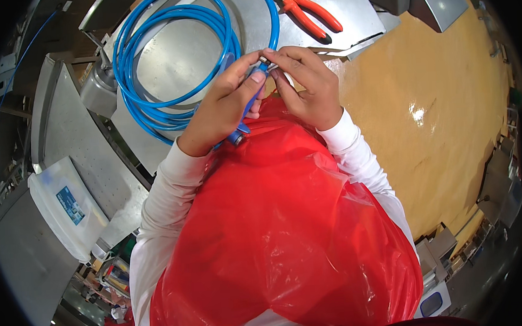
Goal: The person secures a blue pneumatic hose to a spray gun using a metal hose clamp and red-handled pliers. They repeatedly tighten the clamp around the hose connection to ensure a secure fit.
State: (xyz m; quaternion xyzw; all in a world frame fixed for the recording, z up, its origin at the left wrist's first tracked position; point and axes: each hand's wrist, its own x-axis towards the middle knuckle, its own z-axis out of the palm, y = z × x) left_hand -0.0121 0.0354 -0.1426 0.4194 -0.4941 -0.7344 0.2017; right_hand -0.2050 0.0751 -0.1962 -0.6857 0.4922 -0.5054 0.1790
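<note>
2 hands: blue fitting [255, 80] inside left hand [225, 103], against right hand [307, 87].

Clear plastic case [69, 211] — blue label [70, 205] — lower left.

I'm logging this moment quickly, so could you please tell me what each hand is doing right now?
Left hand: closed around a blue tool.
Right hand: fingers pinched on the end of the blue hose at the tool's tip.
</note>
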